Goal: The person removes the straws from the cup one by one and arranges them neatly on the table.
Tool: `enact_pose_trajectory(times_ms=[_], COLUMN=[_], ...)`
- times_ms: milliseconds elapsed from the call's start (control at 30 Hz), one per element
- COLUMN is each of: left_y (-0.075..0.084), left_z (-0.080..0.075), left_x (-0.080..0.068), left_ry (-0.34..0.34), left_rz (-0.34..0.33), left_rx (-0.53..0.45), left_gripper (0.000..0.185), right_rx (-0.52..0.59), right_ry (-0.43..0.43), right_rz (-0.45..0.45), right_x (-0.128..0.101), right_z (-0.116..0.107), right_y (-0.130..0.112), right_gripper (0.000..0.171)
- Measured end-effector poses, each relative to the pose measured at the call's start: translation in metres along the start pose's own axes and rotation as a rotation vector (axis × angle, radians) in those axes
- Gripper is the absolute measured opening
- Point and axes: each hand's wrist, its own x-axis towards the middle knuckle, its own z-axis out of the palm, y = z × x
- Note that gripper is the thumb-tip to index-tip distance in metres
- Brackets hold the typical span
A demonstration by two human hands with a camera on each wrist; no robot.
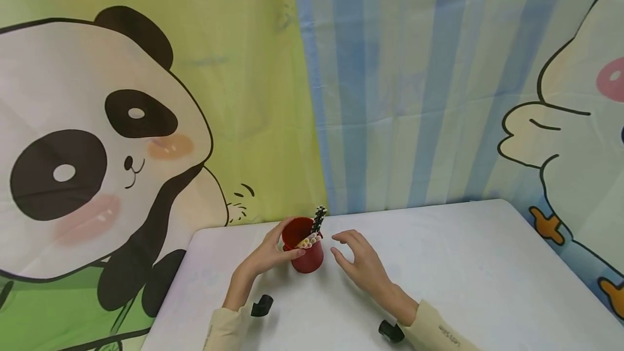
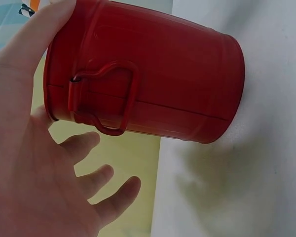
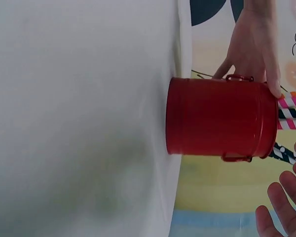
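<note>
A small red metal bucket (image 1: 308,262) stands upright near the table's back edge. My left hand (image 1: 267,256) grips its rim from the left, thumb on the near side; in the left wrist view the other fingers spread behind it. That view also shows a wire handle (image 2: 132,96) on the bucket's side. Several striped paper straws (image 3: 292,112) stick out of the bucket, pink-and-white and black-and-white. Black straws with white dots (image 1: 319,220) lean at the back right of the rim. Just right of the bucket, my right hand (image 1: 364,265) hovers apart from it, fingers loosely bent, holding nothing.
The white-covered table (image 1: 439,275) stretches to the right and in front. Directly behind its back edge hang printed cloths, one with a panda (image 1: 146,177), one with blue stripes (image 1: 390,96). Black wrist devices (image 1: 391,331) sit at both sleeves.
</note>
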Motion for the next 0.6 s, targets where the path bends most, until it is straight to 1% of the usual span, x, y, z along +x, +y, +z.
enact_pose_trajectory(times_ms=[133,300,367,533,600], left_y=[-0.001,0.001,0.005,0.02,0.022], left_z=[0.002,0.002,0.002,0.0,0.0], left_x=[0.001,0.0,-0.001,-0.007,-0.008], left_ry=[-0.002,0.005,0.011,0.011,0.008], left_rz=[0.004,0.031,0.035,0.013,0.005], left_rx=[-0.02,-0.032,-0.043,-0.062,-0.064], left_gripper=[0.091,0.086,0.086,0.089,0.09], right_rx=[0.029,0.072,0.085,0.098,0.098], right_ry=[0.007,0.022,0.02,0.022,0.022], right_rz=[0.016,0.01,0.011,0.012,0.018], right_x=[0.004,0.009,0.01,0.013,0.014], right_z=[0.007,0.017,0.022,0.031,0.033], right_y=[-0.007,-0.013,-0.014,-0.018,-0.019], right_gripper=[0.028,0.027,0.028,0.024,0.022])
